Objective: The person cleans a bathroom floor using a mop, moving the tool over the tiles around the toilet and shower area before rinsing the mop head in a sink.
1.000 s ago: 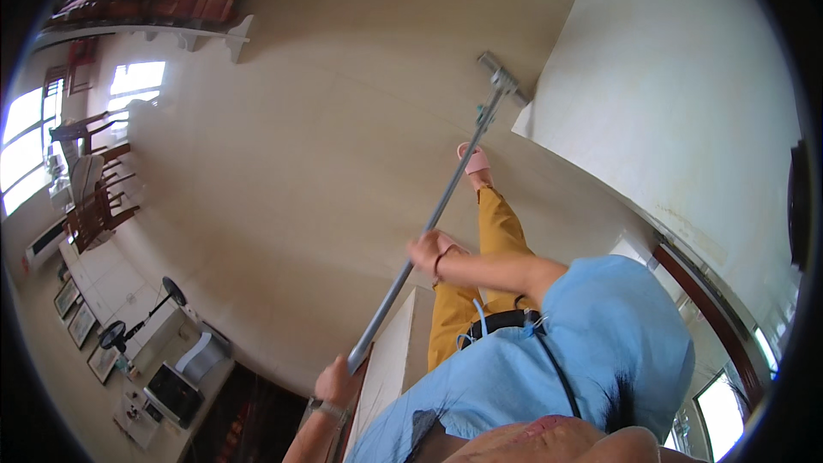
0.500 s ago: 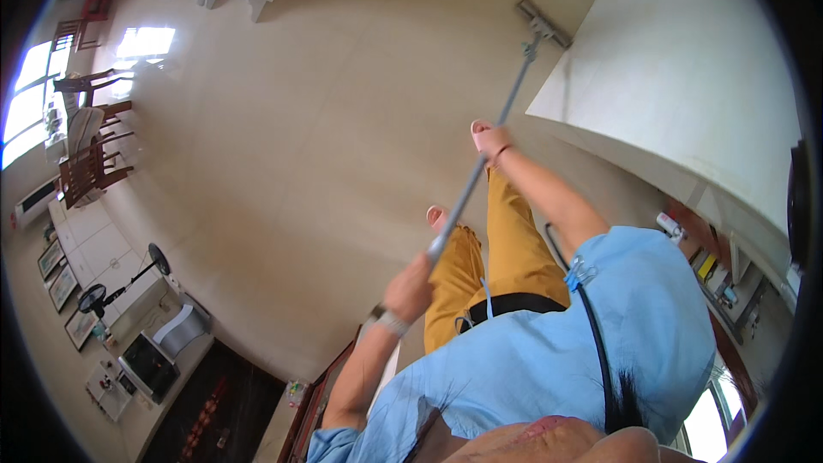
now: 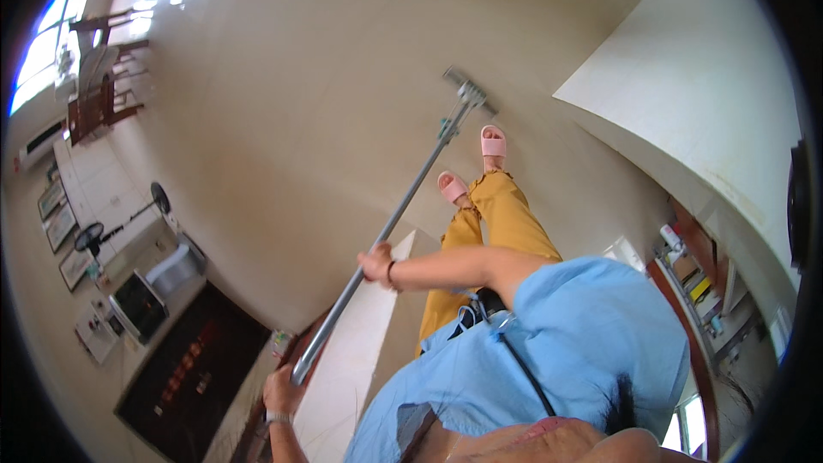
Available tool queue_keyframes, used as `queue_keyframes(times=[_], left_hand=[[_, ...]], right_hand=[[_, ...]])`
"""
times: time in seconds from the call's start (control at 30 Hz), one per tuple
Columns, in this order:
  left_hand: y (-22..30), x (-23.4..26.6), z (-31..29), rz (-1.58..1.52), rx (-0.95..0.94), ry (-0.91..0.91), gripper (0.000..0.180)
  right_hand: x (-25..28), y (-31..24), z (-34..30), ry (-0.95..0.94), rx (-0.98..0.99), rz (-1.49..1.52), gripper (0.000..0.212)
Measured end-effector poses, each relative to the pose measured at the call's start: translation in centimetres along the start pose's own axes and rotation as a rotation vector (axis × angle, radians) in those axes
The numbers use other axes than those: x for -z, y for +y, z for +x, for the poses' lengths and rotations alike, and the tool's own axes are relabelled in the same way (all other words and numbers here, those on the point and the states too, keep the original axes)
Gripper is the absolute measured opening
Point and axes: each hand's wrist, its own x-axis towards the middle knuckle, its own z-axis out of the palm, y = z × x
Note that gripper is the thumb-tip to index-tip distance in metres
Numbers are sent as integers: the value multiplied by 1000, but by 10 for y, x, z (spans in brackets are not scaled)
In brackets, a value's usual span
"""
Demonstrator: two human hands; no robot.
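A mop with a long grey pole [image 3: 405, 206] slants across the view from lower left to upper middle. Its narrow flat head [image 3: 471, 91] rests on the tiled floor, just beyond my feet in pink slippers [image 3: 494, 142]. My left hand [image 3: 283, 390] is wrapped round the top end of the pole. Farther down the pole, my right hand [image 3: 375, 264] grips it with the arm reaching across my body. A small green part sits on the pole just above the head.
A white wall or panel [image 3: 694, 77] with a bottom edge rises at right. At left are wooden chairs [image 3: 93, 107], a standing fan [image 3: 88, 237], a television [image 3: 139, 305] and a dark mat-like panel [image 3: 193, 369]. A white ledge [image 3: 364, 326] stands beside my legs.
The mop head has come back from the wall base toward my feet and leftward. Both hands have moved left and down with the pole, which now leans farther left.
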Motion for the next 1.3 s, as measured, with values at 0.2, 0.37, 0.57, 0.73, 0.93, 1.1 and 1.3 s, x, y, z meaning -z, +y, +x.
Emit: queue_keyframes(times=[0.2, 0.37, 0.57, 0.73, 0.93, 1.1, 1.3], left_hand=[[166, -35, 98, -257, -261, 92, 14], [347, 29, 123, -598, -724, 55, 29], [347, 4, 63, -584, -617, 53, 25], [168, -132, -14, -607, -305, -74, 50], [21, -135, -211, -680, 238, -151, 46], [19, -101, -240, -1037, 620, -395, 42], [56, -127, -152, -995, 155, -216, 42]], right_hand=[[216, -101, 41, 518, 365, -78, 21], [481, -233, 45, 715, 479, -39, 23], [463, -218, 1, 837, 269, -404, 13], [243, -7, 33, 625, 294, -376, 28], [1, 159, -88, 20, 0, -344, 36], [-38, 186, -114, 52, -72, -259, 22], [59, 92, -62, 131, 142, -237, 24]])
